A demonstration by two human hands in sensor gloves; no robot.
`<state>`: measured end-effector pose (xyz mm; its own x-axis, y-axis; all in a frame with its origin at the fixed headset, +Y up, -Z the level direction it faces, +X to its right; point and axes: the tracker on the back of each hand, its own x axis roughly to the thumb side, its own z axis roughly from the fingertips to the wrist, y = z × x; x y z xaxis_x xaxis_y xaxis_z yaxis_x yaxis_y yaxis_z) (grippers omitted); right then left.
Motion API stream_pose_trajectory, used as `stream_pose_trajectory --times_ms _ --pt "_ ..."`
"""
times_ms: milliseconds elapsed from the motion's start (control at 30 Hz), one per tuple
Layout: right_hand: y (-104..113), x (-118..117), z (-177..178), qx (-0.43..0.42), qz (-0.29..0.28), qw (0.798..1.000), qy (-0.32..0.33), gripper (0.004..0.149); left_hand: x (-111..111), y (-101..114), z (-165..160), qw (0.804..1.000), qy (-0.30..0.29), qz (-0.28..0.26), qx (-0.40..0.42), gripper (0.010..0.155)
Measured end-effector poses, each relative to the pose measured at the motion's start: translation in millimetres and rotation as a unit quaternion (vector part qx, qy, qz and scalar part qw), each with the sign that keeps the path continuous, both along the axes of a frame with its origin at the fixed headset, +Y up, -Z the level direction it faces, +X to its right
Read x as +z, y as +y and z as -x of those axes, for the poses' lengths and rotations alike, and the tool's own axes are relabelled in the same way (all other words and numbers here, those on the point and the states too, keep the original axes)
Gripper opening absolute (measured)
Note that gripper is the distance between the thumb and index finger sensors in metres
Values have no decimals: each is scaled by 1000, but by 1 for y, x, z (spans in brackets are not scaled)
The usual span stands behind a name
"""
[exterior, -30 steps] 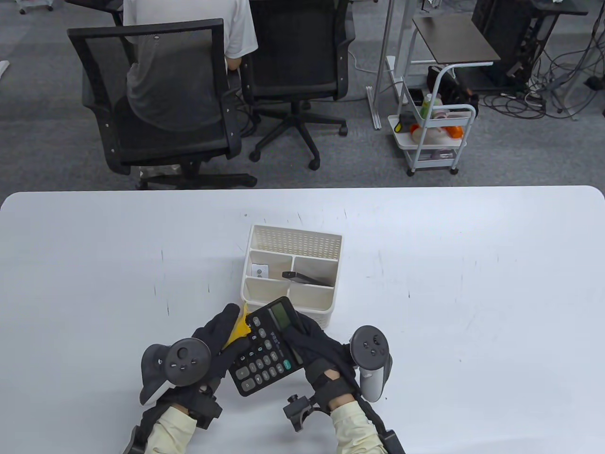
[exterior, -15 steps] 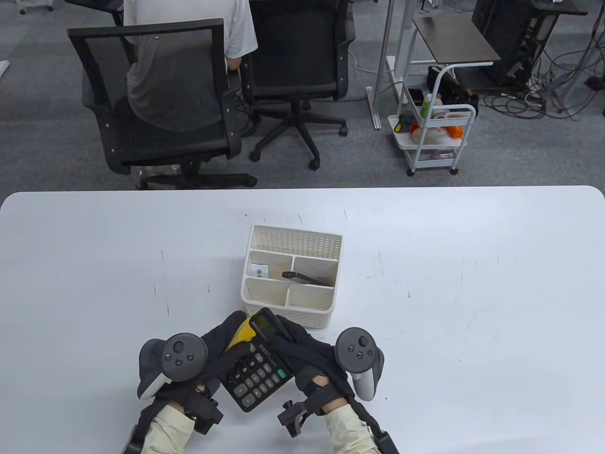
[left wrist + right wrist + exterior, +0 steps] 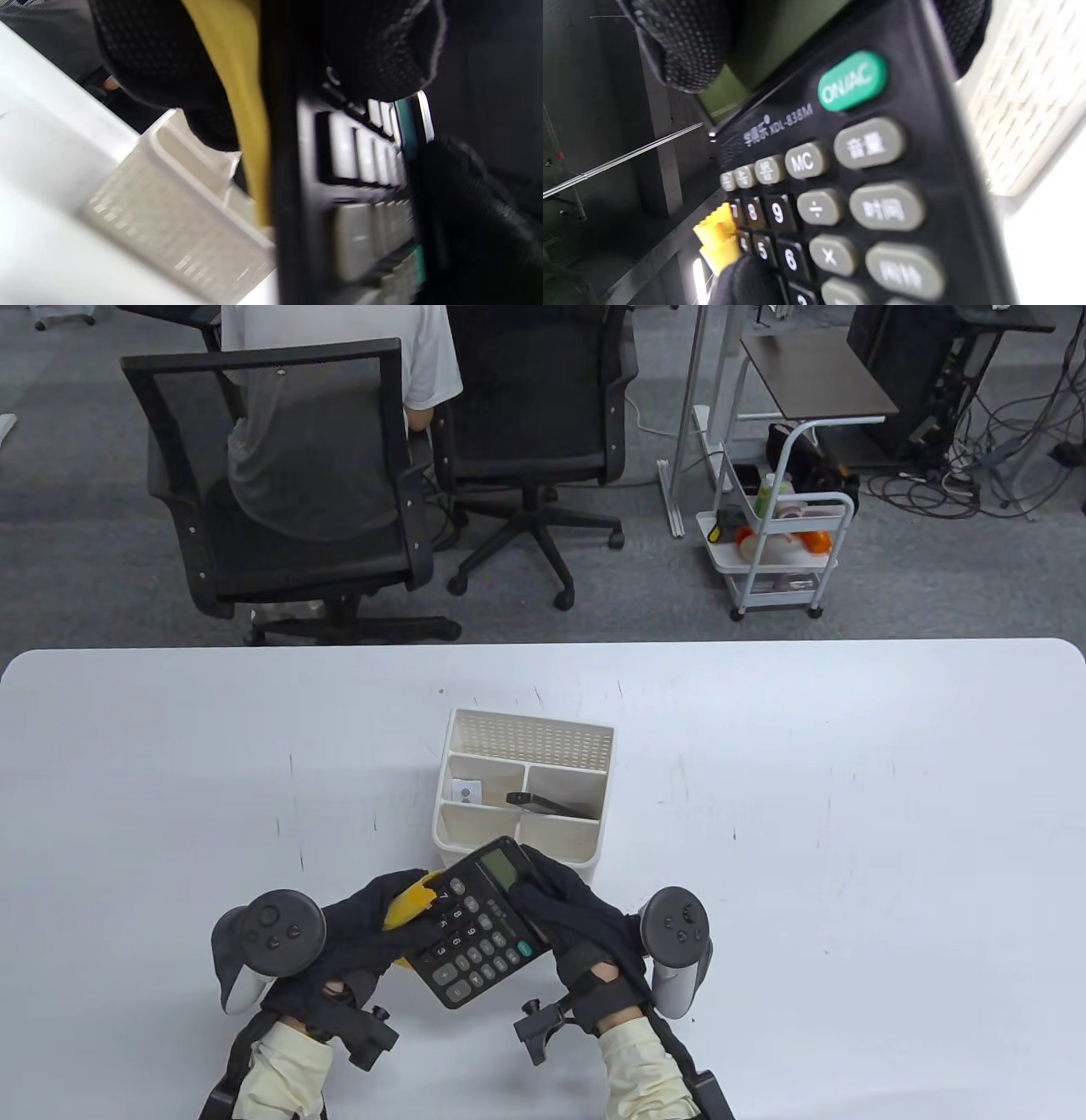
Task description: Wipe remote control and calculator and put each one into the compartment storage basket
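Observation:
A black calculator (image 3: 479,920) is held face up just in front of the white compartment basket (image 3: 458,729). My right hand (image 3: 543,899) grips its right edge, with the fingertips near the display. My left hand (image 3: 416,912) holds a yellow cloth (image 3: 407,899) and presses it against the left side of the keypad. The right wrist view shows the calculator (image 3: 848,190) keys close up, with the yellow cloth (image 3: 717,237) by the 7 key. In the left wrist view the cloth (image 3: 246,106) lies along the calculator's (image 3: 360,190) edge. A dark remote control (image 3: 551,804) lies in the basket's middle right compartment.
The basket's middle left compartment holds a small white item (image 3: 466,791). Beyond the table's far edge stand office chairs (image 3: 280,475) with a seated person, and a white cart (image 3: 780,551). The basket wall (image 3: 178,203) shows close to my left hand.
The calculator, tipped up half a second ago, now lies flatter with its face up. My left hand has moved left and down, sliding the cloth over the left keys.

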<state>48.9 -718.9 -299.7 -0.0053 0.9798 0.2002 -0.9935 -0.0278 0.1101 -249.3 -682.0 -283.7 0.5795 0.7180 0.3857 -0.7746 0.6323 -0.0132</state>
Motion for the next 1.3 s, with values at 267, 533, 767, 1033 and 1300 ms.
stream_pose_trajectory --times_ms 267,533,767,1033,1300 --pt "-11 0 -4 -35 40 998 20 92 21 20 5 986 96 -130 -41 51" --pt "-22 -1 0 -46 127 989 55 96 28 21 -13 967 61 -217 -121 49" --pt "-24 -4 -5 -146 136 980 15 81 32 6 -43 916 41 -276 -290 54" --pt "-17 0 -16 -157 95 982 -45 75 29 -4 -51 903 33 -245 -350 59" --pt "-15 2 -31 -165 73 980 -87 71 35 -9 -66 912 -25 -239 -334 59"
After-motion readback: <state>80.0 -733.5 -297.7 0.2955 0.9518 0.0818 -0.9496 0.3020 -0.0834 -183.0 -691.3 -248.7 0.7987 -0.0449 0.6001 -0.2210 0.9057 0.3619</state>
